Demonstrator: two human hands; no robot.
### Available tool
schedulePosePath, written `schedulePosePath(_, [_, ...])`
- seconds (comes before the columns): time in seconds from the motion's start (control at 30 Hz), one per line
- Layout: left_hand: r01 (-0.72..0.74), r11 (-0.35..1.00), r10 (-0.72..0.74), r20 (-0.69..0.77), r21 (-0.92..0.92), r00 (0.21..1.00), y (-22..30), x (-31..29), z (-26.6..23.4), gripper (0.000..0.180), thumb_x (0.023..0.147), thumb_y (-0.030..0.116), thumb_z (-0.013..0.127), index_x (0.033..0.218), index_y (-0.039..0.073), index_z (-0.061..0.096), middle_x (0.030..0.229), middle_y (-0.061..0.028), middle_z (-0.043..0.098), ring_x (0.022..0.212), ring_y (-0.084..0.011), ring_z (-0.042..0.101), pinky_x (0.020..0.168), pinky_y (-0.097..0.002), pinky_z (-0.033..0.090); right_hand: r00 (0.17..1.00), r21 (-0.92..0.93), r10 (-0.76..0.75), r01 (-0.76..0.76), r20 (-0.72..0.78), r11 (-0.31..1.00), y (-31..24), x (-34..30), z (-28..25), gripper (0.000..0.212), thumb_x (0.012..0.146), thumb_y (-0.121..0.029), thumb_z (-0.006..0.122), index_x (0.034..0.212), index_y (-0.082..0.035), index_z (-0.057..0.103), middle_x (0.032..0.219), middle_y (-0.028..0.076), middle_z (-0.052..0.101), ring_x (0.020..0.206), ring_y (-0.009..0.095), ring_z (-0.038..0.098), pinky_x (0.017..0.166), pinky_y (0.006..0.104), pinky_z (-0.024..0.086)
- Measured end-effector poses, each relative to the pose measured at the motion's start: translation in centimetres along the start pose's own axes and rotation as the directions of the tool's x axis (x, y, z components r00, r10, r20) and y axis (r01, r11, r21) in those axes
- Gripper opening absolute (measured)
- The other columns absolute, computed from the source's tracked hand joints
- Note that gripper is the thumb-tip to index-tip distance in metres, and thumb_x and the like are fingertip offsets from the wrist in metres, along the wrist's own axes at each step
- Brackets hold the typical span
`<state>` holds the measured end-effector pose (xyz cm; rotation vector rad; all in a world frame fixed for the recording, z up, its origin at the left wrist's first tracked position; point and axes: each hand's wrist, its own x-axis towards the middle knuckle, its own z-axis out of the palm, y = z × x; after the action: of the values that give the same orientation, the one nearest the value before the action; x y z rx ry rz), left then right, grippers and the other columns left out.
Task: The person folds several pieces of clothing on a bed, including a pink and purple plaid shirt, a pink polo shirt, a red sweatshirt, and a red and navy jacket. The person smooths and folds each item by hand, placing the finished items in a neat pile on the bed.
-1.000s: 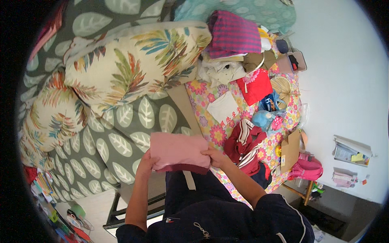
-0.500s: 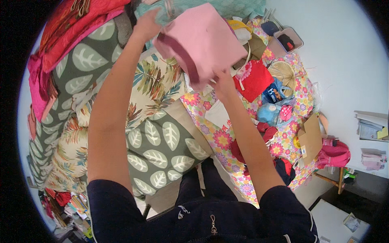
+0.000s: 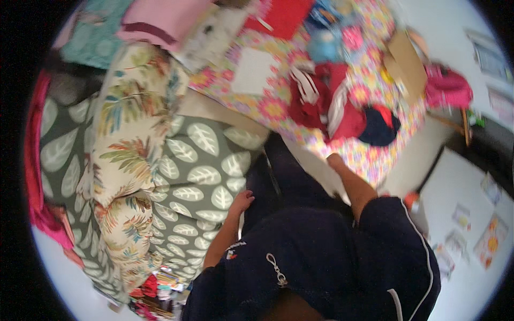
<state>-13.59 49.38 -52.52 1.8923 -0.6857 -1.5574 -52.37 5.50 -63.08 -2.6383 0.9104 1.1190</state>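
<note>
My left hand (image 3: 244,200) hangs low beside the dark trousers and the green leaf-print bedding (image 3: 201,171), its fingers loosely bent and holding nothing visible. Close to the near edge of the flower-print cloth (image 3: 273,109) is my right hand (image 3: 335,161); blur and its angle hide the fingers. A folded pink cloth (image 3: 166,16) with a darker band lies at the far left, away from both hands. Next to it is a teal textured cloth (image 3: 91,40). Dark red clothing (image 3: 316,101) with white stripes rests on the flower-print cloth, near a dark blue and red item (image 3: 380,125).
A cream leaf-print pillow (image 3: 134,101) lies on the left. Farther off are a white sheet (image 3: 254,72), a red cloth (image 3: 278,16) and a light blue rounded item (image 3: 324,45). Rightward stand a cardboard piece (image 3: 405,67), a pink bag (image 3: 448,88) and a white table (image 3: 455,182).
Both hands have let go of the pink folded cloth and dropped back toward my body. That cloth now lies flat at the far left. The view has turned, showing more of the right side.
</note>
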Motion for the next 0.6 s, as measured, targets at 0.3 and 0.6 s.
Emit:
schedulePosePath(0.3, [0.299, 0.788, -0.424, -0.122, -0.539, 0.897, -13.1, -8.8, -14.2, 0.028, 0.082, 0.019, 0.054, 0.105, 0.002, 0.055, 0.088, -0.0096, 0.061, 0.070, -0.0161, 0.059, 0.059, -0.0267, 0.047, 0.965, 0.869, 0.037, -0.251, 0.261, 0.425, -19.7, -7.9, -3.6, 0.012, 0.079, -0.020, 0.053, 0.077, -0.009, 0.056, 0.068, 0.004, 0.055, 0.054, 0.014, 0.052, 0.045, 0.0274, 0.042])
schedulePosePath(0.6, [0.359, 0.684, -0.531, -0.097, -0.635, 0.842, -4.9, -10.5, -11.3, 0.030, 0.086, 0.025, 0.051, 0.108, 0.004, 0.052, 0.085, -0.0103, 0.062, 0.062, -0.0140, 0.059, 0.052, -0.0234, 0.044, 0.975, 0.821, 0.025, 0.170, -0.219, 0.545, -28.1, -0.8, -18.4, 0.035, 0.076, -0.023, 0.059, 0.104, -0.002, 0.052, 0.093, 0.019, 0.058, 0.090, 0.034, 0.056, 0.077, 0.0419, 0.043])
